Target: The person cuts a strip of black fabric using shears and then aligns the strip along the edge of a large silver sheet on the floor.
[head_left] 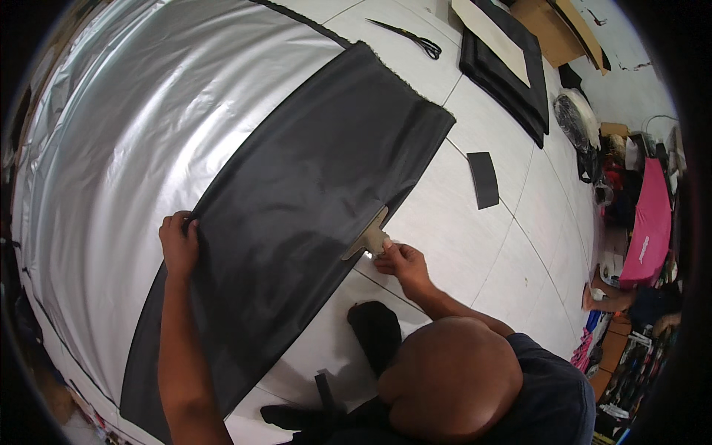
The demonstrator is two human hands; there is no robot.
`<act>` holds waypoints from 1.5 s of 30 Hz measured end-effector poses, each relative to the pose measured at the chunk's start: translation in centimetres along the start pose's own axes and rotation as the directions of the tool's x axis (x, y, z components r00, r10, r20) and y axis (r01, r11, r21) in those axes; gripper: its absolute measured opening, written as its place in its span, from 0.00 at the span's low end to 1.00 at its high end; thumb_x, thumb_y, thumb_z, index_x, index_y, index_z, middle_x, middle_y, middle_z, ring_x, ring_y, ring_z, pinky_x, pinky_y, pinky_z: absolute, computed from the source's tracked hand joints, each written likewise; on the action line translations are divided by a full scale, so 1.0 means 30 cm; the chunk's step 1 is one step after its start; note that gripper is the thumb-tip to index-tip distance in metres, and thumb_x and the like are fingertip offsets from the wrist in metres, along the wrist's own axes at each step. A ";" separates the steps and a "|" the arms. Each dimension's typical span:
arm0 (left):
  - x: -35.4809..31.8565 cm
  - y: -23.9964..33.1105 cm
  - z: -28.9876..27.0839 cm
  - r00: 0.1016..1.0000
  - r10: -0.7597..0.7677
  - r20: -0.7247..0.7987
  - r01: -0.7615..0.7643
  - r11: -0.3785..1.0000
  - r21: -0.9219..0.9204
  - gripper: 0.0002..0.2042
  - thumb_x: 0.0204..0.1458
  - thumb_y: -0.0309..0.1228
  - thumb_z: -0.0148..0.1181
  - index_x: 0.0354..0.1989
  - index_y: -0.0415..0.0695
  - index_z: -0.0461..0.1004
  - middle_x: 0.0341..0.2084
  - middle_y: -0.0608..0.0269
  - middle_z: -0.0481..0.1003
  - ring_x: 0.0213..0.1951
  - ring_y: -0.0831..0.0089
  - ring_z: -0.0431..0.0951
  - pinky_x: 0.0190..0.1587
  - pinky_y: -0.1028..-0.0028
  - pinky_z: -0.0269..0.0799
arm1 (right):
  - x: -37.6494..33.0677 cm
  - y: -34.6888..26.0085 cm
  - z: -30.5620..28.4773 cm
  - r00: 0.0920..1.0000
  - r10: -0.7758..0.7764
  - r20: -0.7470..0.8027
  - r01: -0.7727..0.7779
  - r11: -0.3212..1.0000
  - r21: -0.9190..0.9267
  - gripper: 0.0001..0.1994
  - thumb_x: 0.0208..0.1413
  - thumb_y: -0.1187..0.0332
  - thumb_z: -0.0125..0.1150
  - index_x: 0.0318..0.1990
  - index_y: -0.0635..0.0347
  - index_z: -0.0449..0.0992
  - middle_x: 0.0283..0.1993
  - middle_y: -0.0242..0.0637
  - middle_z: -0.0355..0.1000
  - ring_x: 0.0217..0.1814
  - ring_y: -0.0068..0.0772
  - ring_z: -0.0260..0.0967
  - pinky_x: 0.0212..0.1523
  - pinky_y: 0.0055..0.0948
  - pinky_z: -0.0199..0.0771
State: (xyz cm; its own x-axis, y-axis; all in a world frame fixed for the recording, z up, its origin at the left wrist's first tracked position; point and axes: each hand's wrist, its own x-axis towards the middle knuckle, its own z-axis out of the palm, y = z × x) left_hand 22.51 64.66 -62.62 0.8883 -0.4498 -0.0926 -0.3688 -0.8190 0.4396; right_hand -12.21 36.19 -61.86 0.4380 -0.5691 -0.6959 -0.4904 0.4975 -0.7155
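Observation:
A wide black sheet of fabric lies folded along the edge of a shiny silver sheet. My left hand is closed at the black sheet's left edge, fingers curled and thumb against the fold. On the opposite edge sits a wide metal bulldog clip, its jaw lying over the black fabric. My right hand pinches the clip's handle end between thumb and fingers. The fingers' undersides are hidden from view.
Black scissors lie on the white tiled floor beyond the sheet. A small dark rectangular piece is to the right. Folded black material lies at the far right. A pink cloth-like item and clutter line the right side, beside another person's leg.

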 end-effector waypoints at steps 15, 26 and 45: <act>-1.327 -0.462 -0.514 0.315 -0.849 0.423 0.850 0.451 0.273 0.33 0.53 0.54 0.55 0.52 0.33 0.65 0.28 0.42 0.76 0.29 0.54 0.79 0.34 0.55 0.76 | 0.249 -0.241 -0.076 0.963 -0.191 -0.190 0.105 0.916 -0.387 0.30 0.48 0.48 0.70 0.42 0.70 0.71 0.29 0.38 0.72 0.24 0.27 0.71 0.22 0.27 0.76; -1.990 -1.022 -0.128 0.054 -0.957 0.286 -0.154 -0.291 -0.944 0.18 0.59 0.38 0.48 0.55 0.41 0.68 0.54 0.60 0.70 0.51 0.65 0.70 0.49 0.64 0.67 | 0.376 -0.163 -0.092 0.982 -0.187 0.008 0.187 0.980 -0.071 0.13 0.59 0.61 0.50 0.43 0.60 0.70 0.38 0.38 0.71 0.39 0.35 0.71 0.35 0.36 0.74; -1.934 -1.236 -0.646 0.071 -0.955 -0.290 0.166 0.298 -0.940 0.28 0.51 0.30 0.60 0.59 0.32 0.59 0.44 0.55 0.69 0.38 0.71 0.71 0.36 0.71 0.70 | 0.347 -0.882 0.043 0.819 -0.574 0.026 0.560 0.787 -0.258 0.34 0.54 0.67 0.56 0.67 0.64 0.50 0.37 0.41 0.66 0.28 0.28 0.64 0.23 0.31 0.68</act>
State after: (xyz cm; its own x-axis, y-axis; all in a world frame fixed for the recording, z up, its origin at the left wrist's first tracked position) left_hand -10.05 128.02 -56.24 0.4942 0.8531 -0.1674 0.2951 0.0165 0.9553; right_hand 6.30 17.96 -50.26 0.6593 -0.7345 -0.1609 -0.3351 -0.0956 -0.9373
